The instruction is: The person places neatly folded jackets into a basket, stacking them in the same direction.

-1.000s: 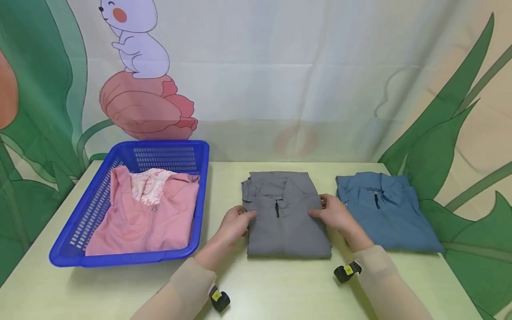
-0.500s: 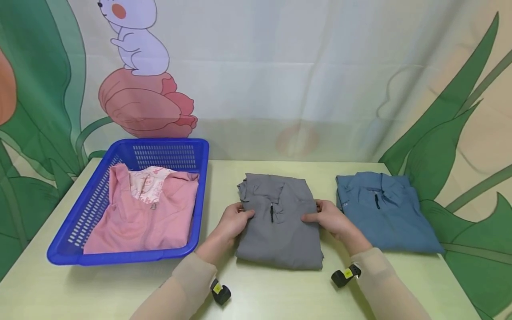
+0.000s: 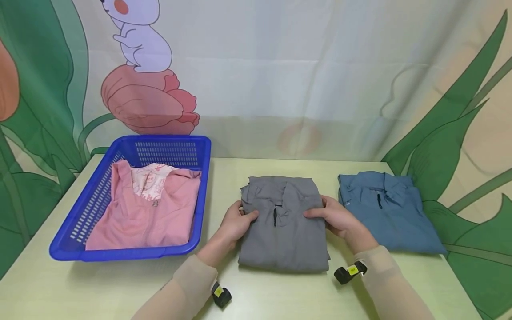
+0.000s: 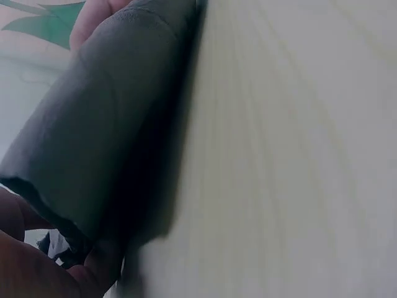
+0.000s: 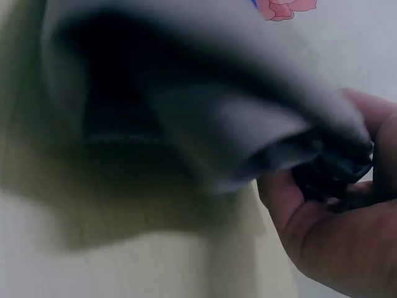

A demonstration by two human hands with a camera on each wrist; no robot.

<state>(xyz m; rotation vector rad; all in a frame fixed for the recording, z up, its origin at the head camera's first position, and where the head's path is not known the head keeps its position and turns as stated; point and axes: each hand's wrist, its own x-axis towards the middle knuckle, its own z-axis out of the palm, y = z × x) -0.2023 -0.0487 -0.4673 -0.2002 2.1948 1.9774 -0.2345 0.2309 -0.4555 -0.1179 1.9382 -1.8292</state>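
Holding the folded grey quarter-zip top (image 3: pixel 286 246) btwn L hand (image 3: pixel 236 224) and R hand (image 3: pixel 338 218), one on each side edge, a bit twd 12 of its middle. Clock as per head view, 12 = away from the person.

Key relation, I'd judge: top's bulk lies btwn the two grips, approx 3–4 o'clock from L hand, approx 8–9 from R hand. Collar-to-hem axis runs roughly 12–6, collar twd 12, hem twd 6; black zip pull (image 3: pixel 275 218) near the centreline, twd the collar. Blue plastic basket (image 3: pixel 202 191) sits at 9–10 from the top, w/ pink zip top (image 3: pixel 170 226) in it; L hand is the nearer to it. Blue quarter-zip top (image 3: pixel 394 229) is on the surface (image 3: pixel 268 298) at approx 3; R hand is nearer there, apart from it in depth or not, can't tell.

Grip state: both narrow, thumbs on the upper face, other fingers mostly hidden at/under the edges, so cloth is pinched on each side. R wrist view: blurry, edge layers bunched at the fingers, shadow below. L wrist view: dark gap btwn cloth & surface, so that edge is prob. slightly raised; whether the whole top is clear, can't tell.
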